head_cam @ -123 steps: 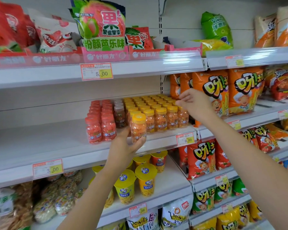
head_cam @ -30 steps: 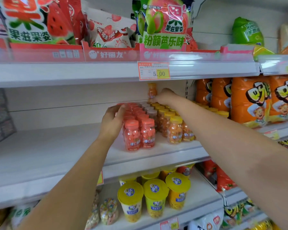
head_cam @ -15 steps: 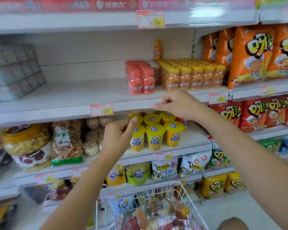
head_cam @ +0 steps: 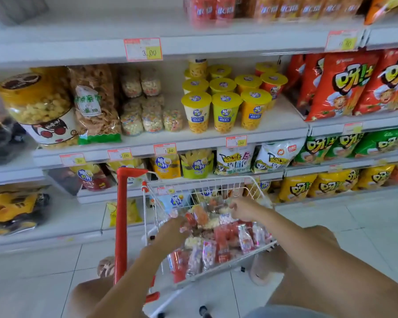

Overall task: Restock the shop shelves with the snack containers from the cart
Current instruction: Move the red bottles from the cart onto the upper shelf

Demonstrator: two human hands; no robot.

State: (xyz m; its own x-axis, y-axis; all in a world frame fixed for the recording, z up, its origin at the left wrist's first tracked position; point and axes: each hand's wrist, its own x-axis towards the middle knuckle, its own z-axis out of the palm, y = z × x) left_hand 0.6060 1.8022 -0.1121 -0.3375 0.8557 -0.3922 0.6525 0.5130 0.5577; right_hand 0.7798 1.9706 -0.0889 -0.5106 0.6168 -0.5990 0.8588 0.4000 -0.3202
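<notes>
Snack containers (head_cam: 221,237), small clear bottles and packets in red, pink and pale colours, lie heaped in the white wire cart (head_cam: 257,187), filling its basket. Nearest to me, on this side of the cart, the person's bare knees are bent and both forearms reach forward over the cart's near rim. The left hand (head_cam: 170,230) is down among the containers at the cart's left side. The right hand (head_cam: 241,208) lies over the heap toward the cart's far right corner, its fingers bent downward. Both are blurred, so I cannot tell whether either grip is closed on a container or merely touching the pile.

At the cart's left edge a red handle post (head_cam: 121,226) rises upright, and under the cart is a white tiled floor (head_cam: 44,271).

Beyond the cart stand white shop shelves (head_cam: 193,140). Directly above the cart are yellow-lidded paper cups (head_cam: 226,111) in rows, with white popcorn bags (head_cam: 234,159) one level lower. Up and left of the cart sits a large clear tub of yellow puffs (head_cam: 37,104). Right of the cart hang red crisp bags (head_cam: 340,86), green ones (head_cam: 377,143) and yellow ones (head_cam: 326,183). Highest above the cart is a blurred row of small red and orange bottles (head_cam: 216,10).
</notes>
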